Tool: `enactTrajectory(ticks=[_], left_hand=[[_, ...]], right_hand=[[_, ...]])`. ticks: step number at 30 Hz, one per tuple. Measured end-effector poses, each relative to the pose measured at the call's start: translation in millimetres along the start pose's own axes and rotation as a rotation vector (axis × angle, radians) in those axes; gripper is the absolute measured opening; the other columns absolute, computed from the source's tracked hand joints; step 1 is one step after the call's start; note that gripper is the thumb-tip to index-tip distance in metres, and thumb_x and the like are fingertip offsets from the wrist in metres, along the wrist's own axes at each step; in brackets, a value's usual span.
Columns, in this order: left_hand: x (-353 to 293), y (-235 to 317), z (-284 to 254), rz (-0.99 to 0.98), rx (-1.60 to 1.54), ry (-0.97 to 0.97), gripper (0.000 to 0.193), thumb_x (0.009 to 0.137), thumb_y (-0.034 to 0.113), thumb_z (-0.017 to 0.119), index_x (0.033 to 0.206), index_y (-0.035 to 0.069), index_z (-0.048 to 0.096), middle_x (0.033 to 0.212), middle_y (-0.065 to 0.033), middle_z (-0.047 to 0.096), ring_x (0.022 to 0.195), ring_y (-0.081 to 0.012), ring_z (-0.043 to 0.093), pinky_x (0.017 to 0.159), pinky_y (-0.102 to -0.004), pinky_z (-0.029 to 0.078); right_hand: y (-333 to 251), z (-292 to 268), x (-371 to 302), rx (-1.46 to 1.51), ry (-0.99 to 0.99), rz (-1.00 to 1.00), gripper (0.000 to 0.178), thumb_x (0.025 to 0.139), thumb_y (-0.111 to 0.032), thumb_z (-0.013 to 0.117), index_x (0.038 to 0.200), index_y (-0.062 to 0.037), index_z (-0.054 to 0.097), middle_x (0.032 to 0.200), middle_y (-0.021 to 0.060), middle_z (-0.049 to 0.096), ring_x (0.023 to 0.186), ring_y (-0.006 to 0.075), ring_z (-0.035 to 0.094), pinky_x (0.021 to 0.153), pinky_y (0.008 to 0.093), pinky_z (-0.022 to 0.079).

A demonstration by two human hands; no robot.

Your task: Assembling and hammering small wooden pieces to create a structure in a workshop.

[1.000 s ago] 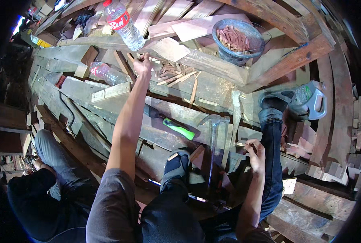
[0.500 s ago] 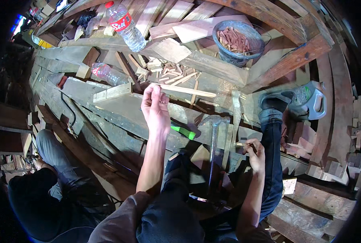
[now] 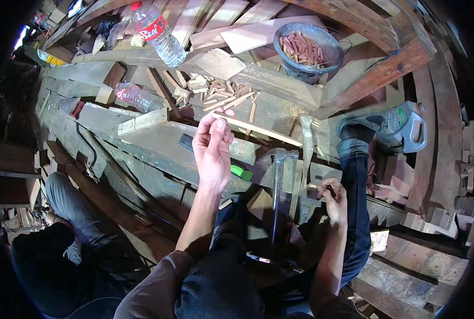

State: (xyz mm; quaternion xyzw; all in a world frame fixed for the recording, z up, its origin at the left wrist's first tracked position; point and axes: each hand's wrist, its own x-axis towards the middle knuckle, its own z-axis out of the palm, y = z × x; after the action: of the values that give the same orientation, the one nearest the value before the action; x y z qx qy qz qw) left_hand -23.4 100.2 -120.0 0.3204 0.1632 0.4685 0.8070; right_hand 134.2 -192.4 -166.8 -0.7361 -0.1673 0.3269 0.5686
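Observation:
My left hand (image 3: 212, 149) pinches one end of a thin wooden stick (image 3: 263, 129), raised over the planks and slanting down to the right. My right hand (image 3: 333, 201) is lower, beside my right leg, its fingers closed round a small pale-tipped stub (image 3: 314, 186) too small to name. Between the hands a hammer (image 3: 277, 196) stands head up, its metal shaft pointing down. Just right of it is a long, curved wooden piece (image 3: 305, 143). Below my left wrist shows a bright green handle (image 3: 241, 172), partly hidden by the hand.
Small wood offcuts (image 3: 221, 90) lie beyond my left hand. A bucket (image 3: 309, 53) of short wooden pegs stands behind a beam (image 3: 269, 82). Two clear bottles (image 3: 160, 36) are at upper left, a grey jug (image 3: 404, 127) at right. Another person's leg (image 3: 66, 202) is at left.
My left hand has shifted slightly right and turned, so the stick now tilts more steeply downward to the right. My right hand has hardly moved.

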Motion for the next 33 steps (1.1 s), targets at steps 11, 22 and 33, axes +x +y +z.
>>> enactTrajectory(ticks=[11,22,33], left_hand=[[-7,1,-2,-0.148,-0.235,-0.152,0.030,0.096,0.011,0.057,0.125,0.006,0.052,0.111,-0.0029,0.060,0.080,-0.0078,0.050,0.071,-0.0230,0.043],[-10,-3,3,-0.218,-0.674,-0.510,0.025,0.096,0.010,0.055,0.120,0.012,0.053,0.108,-0.0039,0.062,0.092,-0.0172,0.047,0.082,-0.0329,0.040],[-10,10,15,-0.190,-0.334,-0.415,0.025,0.094,0.017,0.063,0.116,0.010,0.054,0.103,-0.0033,0.062,0.079,-0.0111,0.048,0.073,-0.0274,0.041]], right_hand=[[-11,6,-1,0.020,0.005,-0.007,0.010,0.083,0.004,0.054,0.090,-0.0026,0.055,0.077,0.0013,0.054,0.069,0.0108,0.053,0.065,0.0261,0.042],[-2,1,-1,-0.015,-0.021,0.005,0.016,0.082,0.007,0.051,0.093,-0.0037,0.054,0.077,0.0011,0.053,0.070,0.0114,0.054,0.067,0.0264,0.042],[-17,-6,-6,0.004,-0.028,-0.082,0.009,0.086,0.004,0.055,0.093,-0.0023,0.054,0.078,0.0014,0.054,0.069,0.0105,0.054,0.065,0.0254,0.043]])
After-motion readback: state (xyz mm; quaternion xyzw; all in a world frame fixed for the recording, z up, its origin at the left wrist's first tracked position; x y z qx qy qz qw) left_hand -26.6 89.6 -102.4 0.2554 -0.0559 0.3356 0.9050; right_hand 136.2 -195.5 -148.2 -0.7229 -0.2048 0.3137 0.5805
